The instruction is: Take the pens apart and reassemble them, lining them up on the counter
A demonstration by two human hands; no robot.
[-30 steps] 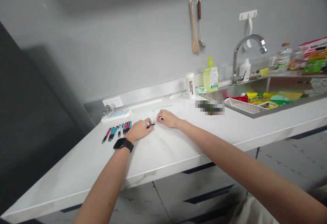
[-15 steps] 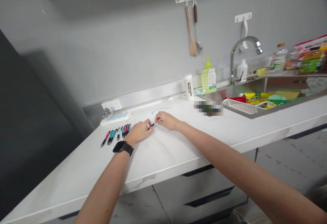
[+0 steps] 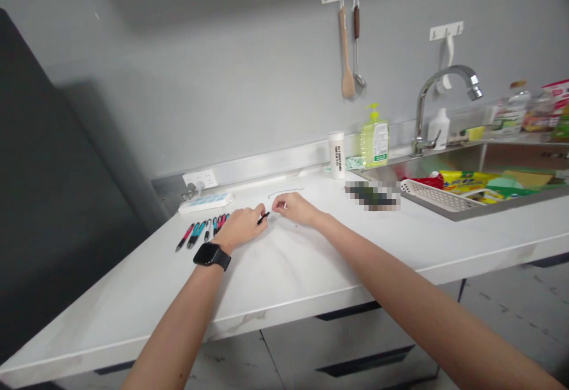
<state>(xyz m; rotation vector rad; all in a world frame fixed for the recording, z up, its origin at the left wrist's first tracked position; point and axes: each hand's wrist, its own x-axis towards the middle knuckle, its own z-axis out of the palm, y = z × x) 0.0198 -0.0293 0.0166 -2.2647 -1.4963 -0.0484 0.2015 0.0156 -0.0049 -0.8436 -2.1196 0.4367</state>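
Observation:
My left hand (image 3: 243, 226), with a black watch (image 3: 207, 254) on its wrist, is closed around a dark pen (image 3: 264, 218). The pen's end points toward my right hand (image 3: 297, 207). Thumb and fingertips of that right hand are pinched together just beyond the pen's end; anything between them is too small to make out. Both hands are low over the white countertop (image 3: 275, 271). Left of my left hand lies a row of several pens (image 3: 195, 235) with red, blue, white and black parts, partly hidden behind the hand.
A power strip (image 3: 207, 202) lies behind the pens. A white canister (image 3: 337, 156) and a yellow-green soap bottle (image 3: 374, 141) stand at the back, left of the sink (image 3: 457, 214) and faucet (image 3: 420, 111). A pixelated item (image 3: 372, 195) lies in front of them.
The view has swung slightly left, so the background sits further right. My hands keep nearly the same pose, the left still on the pen and the right still pinched at its end.

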